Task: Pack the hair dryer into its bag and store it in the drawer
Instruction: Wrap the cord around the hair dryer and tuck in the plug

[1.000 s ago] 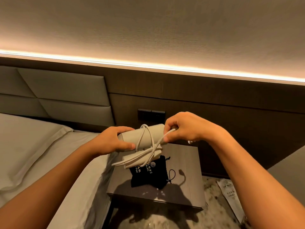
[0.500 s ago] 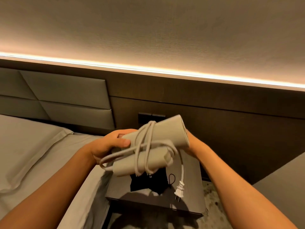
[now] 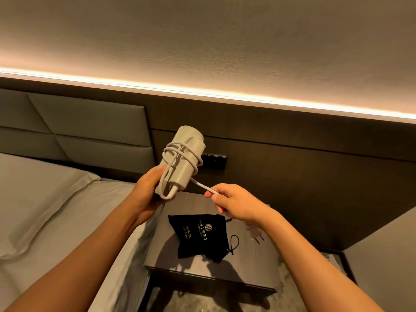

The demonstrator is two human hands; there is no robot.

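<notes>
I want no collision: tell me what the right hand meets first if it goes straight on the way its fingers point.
Probably the hair dryer: the right hand points up-left along the taut cord it pinches, though depth is unclear.

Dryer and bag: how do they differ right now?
The dryer is pale grey, rigid and cylindrical; the bag is black, soft and flat. The dryer is held up in the left hand, with the cord wound around it; the bag lies untouched on the nightstand, empty-looking, with its drawstring loose. The right hand pinches the cord's free end.
</notes>
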